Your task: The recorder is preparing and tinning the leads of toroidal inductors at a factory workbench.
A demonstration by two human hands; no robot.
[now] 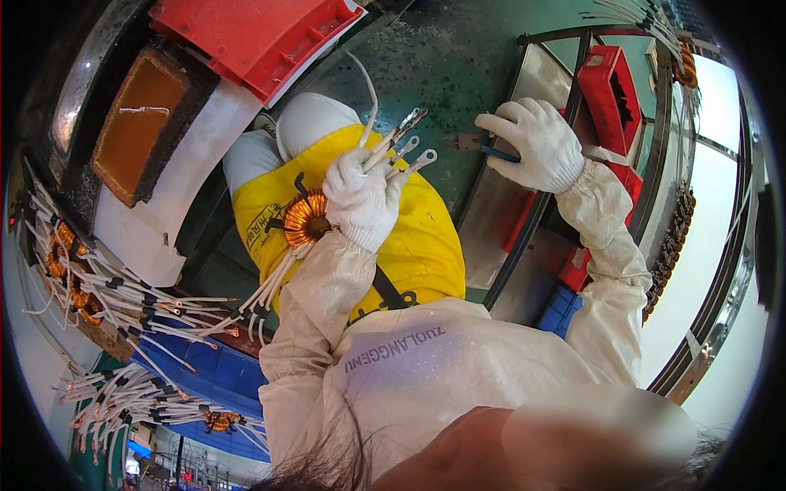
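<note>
My left hand (pixel 360 196), in a white knit glove, is closed around a bundle of white insulated wires (pixel 381 151) above my lap. Metal ring terminals (pixel 422 160) stick out past its fingers at the far side. Beside that hand, a copper-wound ring coil (pixel 305 218) with black ties rests against my yellow apron (pixel 426 237). More white leads trail from the coil toward the near left. To the right, my gloved right hand (pixel 536 143) grips a blue-handled tool (pixel 499 154) with a brownish metal head; the fingers partly hide it, and its exact kind is unclear.
At the far left is a tray of amber-brown material (pixel 139 123), next to a red bin (pixel 246 37). Several coils with white leads (pixel 74 262) lie along the left, above a blue bin (pixel 205 368). A metal rack (pixel 532 213) with red bins (pixel 610 98) stands right.
</note>
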